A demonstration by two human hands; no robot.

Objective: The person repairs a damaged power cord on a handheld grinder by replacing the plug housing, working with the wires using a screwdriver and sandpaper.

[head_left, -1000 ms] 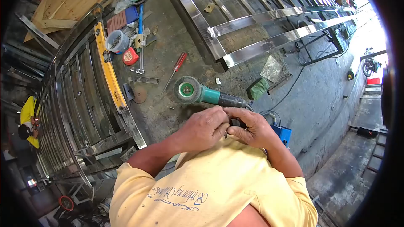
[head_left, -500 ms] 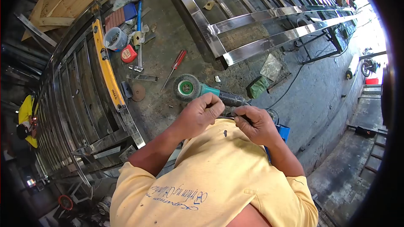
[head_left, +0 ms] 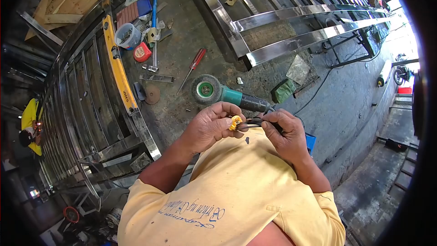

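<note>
In the head view my left hand [head_left: 209, 128] is closed around a small yellow piece that looks like an electrical plug [head_left: 235, 123]. Dark cords [head_left: 250, 124] run from it across to my right hand [head_left: 286, 133], whose thumb and fingers pinch them. Part of the yellow piece is hidden by my left fingers. Just beyond both hands lies an angle grinder [head_left: 231, 96] with a teal and black body, its round disc facing up. A red-handled screwdriver [head_left: 196, 60] rests on the surface past the grinder.
A yellow spirit level [head_left: 119, 68] lies along a metal frame at left. Near it are a bucket of small parts [head_left: 128, 36], a red tape measure [head_left: 142, 52] and a brown disc [head_left: 152, 94]. A shiny steel frame [head_left: 291, 50] spans the upper right. A person in yellow [head_left: 30, 125] is at far left.
The yellow plug-like piece has come into view in my left hand, with cords showing between my hands. My hands are slightly further apart, and the view has shifted a little.
</note>
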